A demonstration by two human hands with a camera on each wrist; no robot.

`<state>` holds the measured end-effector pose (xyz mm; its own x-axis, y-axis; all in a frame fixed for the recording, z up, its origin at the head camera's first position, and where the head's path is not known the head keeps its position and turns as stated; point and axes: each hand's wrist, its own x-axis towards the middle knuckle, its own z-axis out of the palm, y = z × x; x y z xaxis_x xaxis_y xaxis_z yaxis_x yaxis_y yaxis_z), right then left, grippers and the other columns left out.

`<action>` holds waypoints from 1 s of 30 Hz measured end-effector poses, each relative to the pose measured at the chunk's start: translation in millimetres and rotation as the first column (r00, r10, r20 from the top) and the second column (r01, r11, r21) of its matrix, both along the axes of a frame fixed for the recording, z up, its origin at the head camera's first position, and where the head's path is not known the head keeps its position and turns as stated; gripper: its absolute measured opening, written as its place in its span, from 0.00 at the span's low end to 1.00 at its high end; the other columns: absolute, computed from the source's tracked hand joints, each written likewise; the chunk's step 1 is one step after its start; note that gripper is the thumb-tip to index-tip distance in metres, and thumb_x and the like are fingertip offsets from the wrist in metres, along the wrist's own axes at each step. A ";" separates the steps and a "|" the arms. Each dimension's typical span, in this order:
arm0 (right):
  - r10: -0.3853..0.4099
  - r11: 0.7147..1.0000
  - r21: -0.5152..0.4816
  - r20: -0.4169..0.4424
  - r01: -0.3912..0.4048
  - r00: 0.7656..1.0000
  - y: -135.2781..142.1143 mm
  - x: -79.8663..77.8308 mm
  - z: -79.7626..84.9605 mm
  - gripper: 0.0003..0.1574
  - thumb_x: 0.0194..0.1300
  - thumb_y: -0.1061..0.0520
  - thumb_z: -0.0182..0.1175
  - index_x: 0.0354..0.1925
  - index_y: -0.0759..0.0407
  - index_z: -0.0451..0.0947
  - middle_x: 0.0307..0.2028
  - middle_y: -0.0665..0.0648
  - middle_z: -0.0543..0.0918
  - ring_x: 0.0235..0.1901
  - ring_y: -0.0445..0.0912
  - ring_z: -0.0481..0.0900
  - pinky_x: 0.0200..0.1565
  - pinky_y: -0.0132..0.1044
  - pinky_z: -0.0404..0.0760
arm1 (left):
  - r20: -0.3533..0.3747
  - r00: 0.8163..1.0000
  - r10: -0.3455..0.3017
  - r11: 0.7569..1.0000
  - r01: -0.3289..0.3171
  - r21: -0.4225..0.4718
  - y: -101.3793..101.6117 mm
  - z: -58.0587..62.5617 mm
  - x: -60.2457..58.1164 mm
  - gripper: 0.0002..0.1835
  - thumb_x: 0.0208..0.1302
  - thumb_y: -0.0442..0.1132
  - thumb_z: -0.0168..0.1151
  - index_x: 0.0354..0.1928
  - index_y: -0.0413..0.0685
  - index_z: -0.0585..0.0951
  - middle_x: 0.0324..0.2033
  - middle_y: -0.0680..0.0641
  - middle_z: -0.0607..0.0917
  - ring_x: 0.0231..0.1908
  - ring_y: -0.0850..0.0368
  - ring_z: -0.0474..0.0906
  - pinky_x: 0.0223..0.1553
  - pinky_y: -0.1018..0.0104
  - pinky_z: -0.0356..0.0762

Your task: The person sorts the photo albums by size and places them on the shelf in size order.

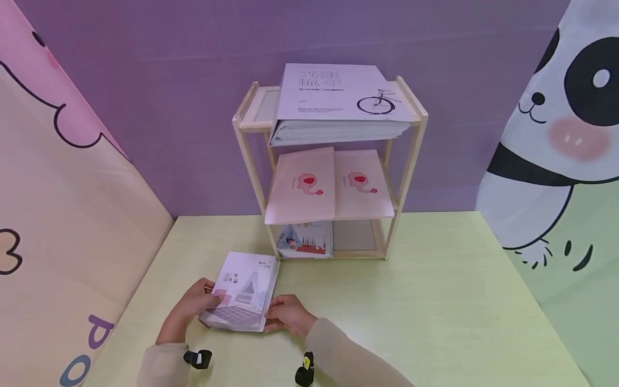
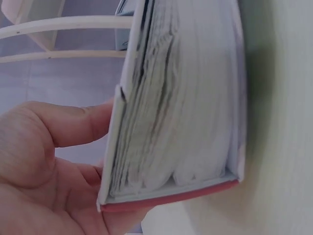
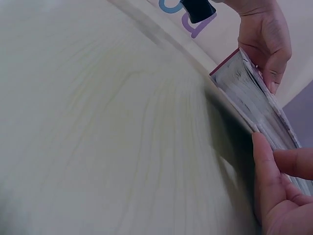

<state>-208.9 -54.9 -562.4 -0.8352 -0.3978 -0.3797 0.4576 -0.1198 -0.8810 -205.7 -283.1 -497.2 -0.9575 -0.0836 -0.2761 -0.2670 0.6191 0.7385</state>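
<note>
A thick book [image 1: 244,293] with a pale cover, printed with a tent and a grid pattern, is held by both hands low over the table, left of centre. The left hand [image 1: 198,298] grips its left side, thumb on the cover. In the left wrist view, the book's page block [image 2: 190,98] and red spine edge [image 2: 171,197] show; the left fingers pass partly out of sight behind it. The right hand [image 1: 290,314] pinches the right edge near the lower corner. The right wrist view shows a right finger [image 3: 266,171] against the underside, with dark shadow below the book.
Behind the hands stands a wooden shelf rack [image 1: 408,161]. A thick bicycle-cover book [image 1: 338,99] lies on top, two pink elephant-print booklets [image 1: 302,188] on the middle shelf, and an illustrated book [image 1: 304,239] at the bottom left. Printed cloth walls [image 1: 208,134] surround the table [image 1: 435,301].
</note>
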 end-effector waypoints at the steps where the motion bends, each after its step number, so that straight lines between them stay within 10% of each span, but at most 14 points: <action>1: 0.000 1.000 -0.002 -0.004 0.000 1.000 1.7 0.2 0.4 0.08 0.55 0.79 0.55 0.32 0.71 0.73 0.26 0.59 0.78 0.24 0.46 0.80 0.32 0.42 0.84 | 0.006 1.000 0.003 1.000 -0.003 -0.002 1.1 -0.8 0.0 0.20 0.55 0.33 0.61 0.45 0.28 0.67 0.33 0.39 0.73 0.36 0.49 0.70 0.33 0.65 0.67; 30: 0.032 0.999 0.003 -0.052 -0.032 0.998 49.4 3.1 -4.6 0.10 0.57 0.77 0.56 0.40 0.75 0.73 0.32 0.63 0.79 0.26 0.44 0.79 0.34 0.41 0.83 | 0.016 0.999 0.040 0.998 -0.041 0.043 28.6 -7.9 7.0 0.22 0.56 0.31 0.61 0.51 0.28 0.68 0.38 0.37 0.76 0.37 0.49 0.72 0.34 0.66 0.70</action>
<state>-205.8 -5.5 -567.0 -0.8406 -0.4238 -0.3372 0.4150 -0.1038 -0.9039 -198.7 -254.5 -505.1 -0.9491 -0.1099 -0.2951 -0.3028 0.5755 0.7597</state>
